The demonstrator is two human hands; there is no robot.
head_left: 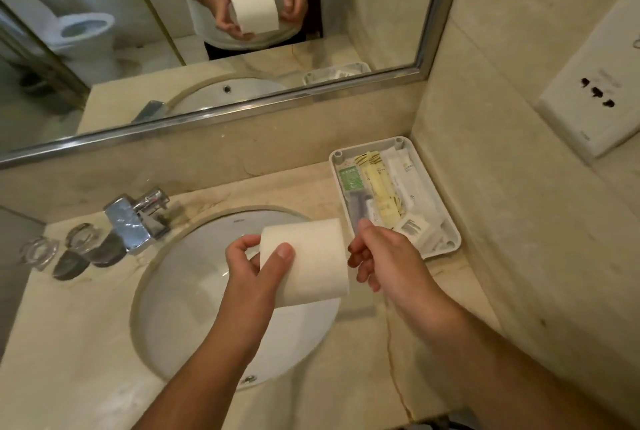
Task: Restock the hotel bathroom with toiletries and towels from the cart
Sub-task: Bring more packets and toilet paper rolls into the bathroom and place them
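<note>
A white toilet paper roll [308, 261] hangs over the round sink basin [180, 294], gripped by my left hand [254, 265] with the thumb across its side. My right hand [381, 256] is just right of the roll, fingers loosely curled and holding nothing, apart from the roll. A white tray [450, 239] on the counter by the right wall holds several wrapped toiletries [377, 187]: green, yellow and white packets.
A chrome faucet [135, 218] stands behind the basin, with two clear glass holders [59, 246] to its left. A mirror [207, 31] runs along the back wall, reflecting a toilet. A wall socket [595, 93] sits on the right wall. Marble counter [69, 360] surrounds the sink.
</note>
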